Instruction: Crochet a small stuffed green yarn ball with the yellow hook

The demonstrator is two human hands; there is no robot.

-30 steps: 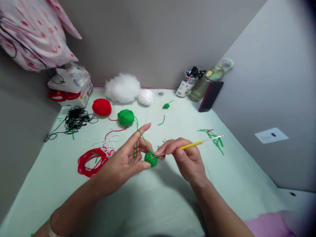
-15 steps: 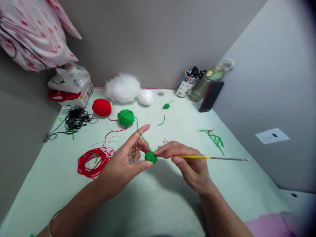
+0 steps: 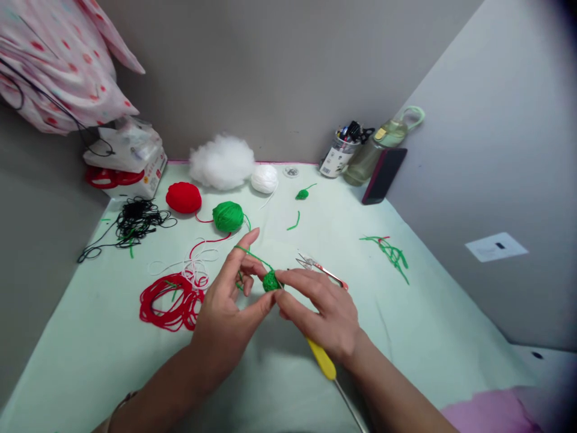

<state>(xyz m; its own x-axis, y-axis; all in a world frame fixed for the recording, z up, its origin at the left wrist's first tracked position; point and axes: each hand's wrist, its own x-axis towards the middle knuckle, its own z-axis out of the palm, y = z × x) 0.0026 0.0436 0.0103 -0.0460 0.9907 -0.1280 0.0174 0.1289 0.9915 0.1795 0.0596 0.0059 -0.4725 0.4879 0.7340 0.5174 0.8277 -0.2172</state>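
Observation:
Between the thumb and fingers of my left hand (image 3: pixel 232 288) is a small round green crochet piece (image 3: pixel 271 281). Green yarn runs from it over my raised left index finger, back toward the green yarn ball (image 3: pixel 228 216). My right hand (image 3: pixel 322 307) is closed on a crochet hook (image 3: pixel 321 359) with a yellow grip and metal shaft. The hook slants down under my right palm, its rear end pointing toward me. Its working tip is at the green piece, mostly covered by my fingers. The right fingertips touch the piece's right side.
Small scissors (image 3: pixel 331 275) lie behind my right hand. Left are a red yarn coil (image 3: pixel 169 304), black yarn tangle (image 3: pixel 139 219) and red ball (image 3: pixel 184 198). White stuffing (image 3: pixel 222 162), a white ball (image 3: pixel 264 179), pen cup (image 3: pixel 339 153), bottle (image 3: pixel 367 157) and phone (image 3: pixel 384 176) stand behind; green scraps (image 3: pixel 391 252) right.
The hook has swung from pointing right to slanting down toward me. My right hand has turned and moved left, uncovering the scissors. My left index finger has bent slightly left.

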